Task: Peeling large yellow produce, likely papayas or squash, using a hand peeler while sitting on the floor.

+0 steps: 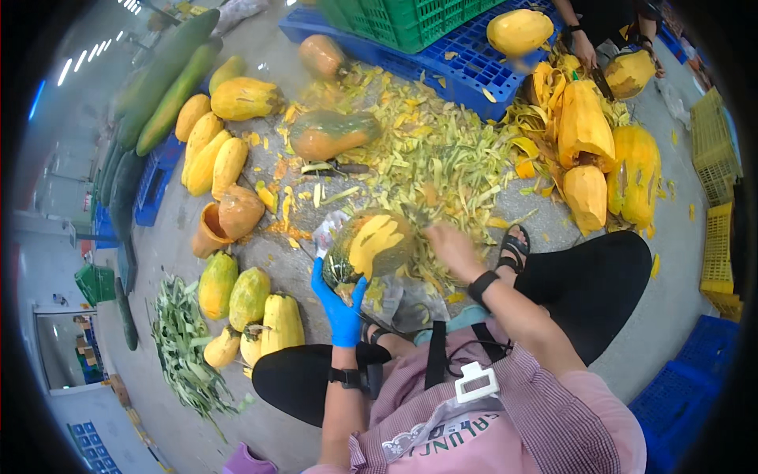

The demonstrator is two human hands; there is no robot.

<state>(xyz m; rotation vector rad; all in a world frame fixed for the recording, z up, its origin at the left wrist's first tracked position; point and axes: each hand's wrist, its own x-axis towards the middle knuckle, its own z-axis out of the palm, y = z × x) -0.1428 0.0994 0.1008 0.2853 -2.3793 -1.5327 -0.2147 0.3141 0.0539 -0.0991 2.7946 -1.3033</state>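
Peeling looks half done: left hand (339, 312) clasps squash (377, 243) between thumb and fingers, right hand (456, 253) (blurred, can't tell grip) near; next stroke probably needs green skin (341, 256) turned up.

Heaped peelings (466, 162), a blue pallet (474, 77) and yellow crates (717, 251) mark a produce-preparation workspace.

Around me, the grey floor (679, 284) carries thickly strewn peelings (454, 150), yellow squashes (245, 99), a heap of long green strips (185, 340) and a blue pallet (464, 88).
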